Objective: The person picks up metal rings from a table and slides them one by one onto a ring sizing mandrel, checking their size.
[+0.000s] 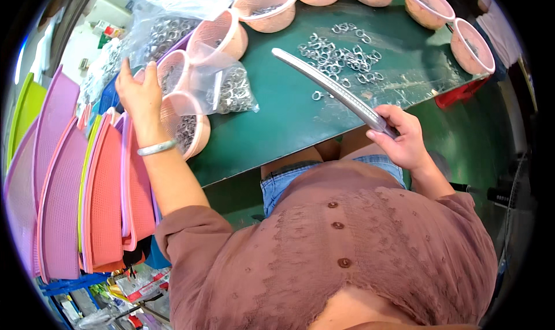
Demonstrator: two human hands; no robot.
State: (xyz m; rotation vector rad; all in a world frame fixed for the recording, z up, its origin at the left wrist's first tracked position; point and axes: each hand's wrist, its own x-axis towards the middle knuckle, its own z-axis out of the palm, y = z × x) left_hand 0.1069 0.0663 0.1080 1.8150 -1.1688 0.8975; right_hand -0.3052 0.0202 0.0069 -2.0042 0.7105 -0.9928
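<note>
My right hand (404, 138) is closed round the near end of a long, slim grey-and-white bar (329, 87), its exact kind unclear. The bar slants over the green table, its far end beside a loose heap of small metal rings (341, 58). At the left, my left hand (140, 96) is raised with thumb and forefinger apart, holding nothing that I can see. Close by it are pink mesh baskets (201, 134) with metal pieces inside. A clear plastic bag of metal rings (234, 90) leans against them.
More pink baskets (266, 9) line the far edge and curve round to a basket (471, 47) at the right. A large clear bag of rings (167, 32) lies at the far left. Stacked purple, coral and green baskets (107, 197) stand beside my left arm.
</note>
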